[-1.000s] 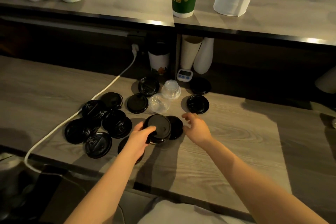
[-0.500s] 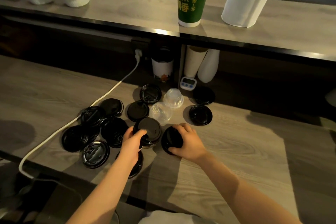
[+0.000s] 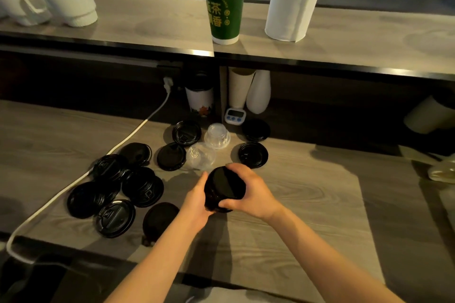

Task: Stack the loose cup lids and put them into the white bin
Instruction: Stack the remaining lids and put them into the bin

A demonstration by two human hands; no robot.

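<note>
A small stack of black cup lids (image 3: 225, 188) is held above the wooden counter between both hands. My left hand (image 3: 195, 205) grips its left underside and my right hand (image 3: 251, 192) covers its right edge. Several loose black lids (image 3: 140, 187) lie scattered to the left, with two more at the back right (image 3: 253, 154). Two clear dome lids (image 3: 217, 136) sit just beyond the hands. No white bin is in view.
A white power cable (image 3: 73, 186) runs across the left of the counter (image 3: 307, 199). Under the raised shelf stand a lidded paper cup (image 3: 199, 96), white cups and a small timer (image 3: 235, 115). On the shelf are a green cup (image 3: 225, 0) and paper roll (image 3: 293, 5).
My right hand picked up the black lid from the counter and brought it onto the stack in my left hand. Both hands now hold the stack together.
</note>
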